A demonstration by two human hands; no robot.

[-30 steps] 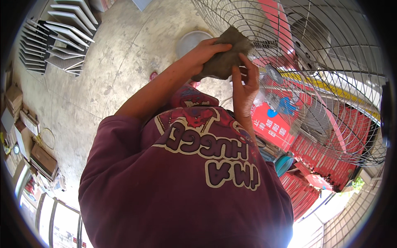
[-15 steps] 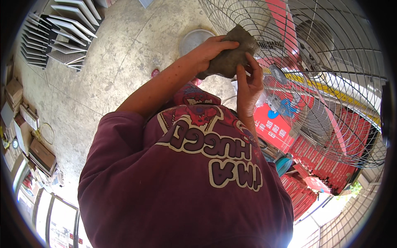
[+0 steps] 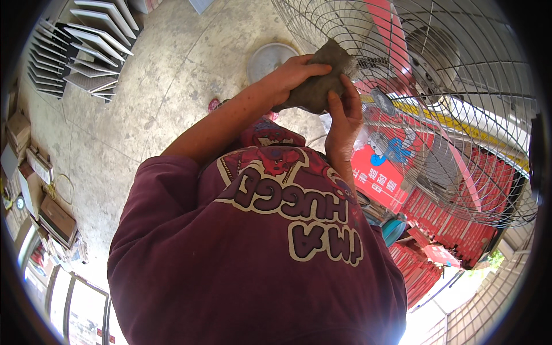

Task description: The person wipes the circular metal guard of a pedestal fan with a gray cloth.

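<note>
A flat grey-brown piece (image 3: pixel 316 86), cloth-like with uneven edges, is held up in front of me by both hands. My left hand (image 3: pixel 298 73) grips its left side, thumb lying across the face and the other fingers hidden behind it. On the lower right side, my right hand (image 3: pixel 346 108) pinches it, with thumb and fingertips at the edge. Its upper corner points toward the wire guard of a large fan (image 3: pixel 397 63) just beyond.
A round grey metal lid or basin (image 3: pixel 270 62) lies on the concrete floor (image 3: pixel 167 75) beyond my left hand. Red boxes (image 3: pixel 454 218) are stacked at the right. Tile panels (image 3: pixel 95 43) stand in a rack at far left, with cartons (image 3: pixel 57 215) below.
Both hands and the grey-brown piece have shifted very slightly down and left. The right fingers have closed in a little on its edge.
</note>
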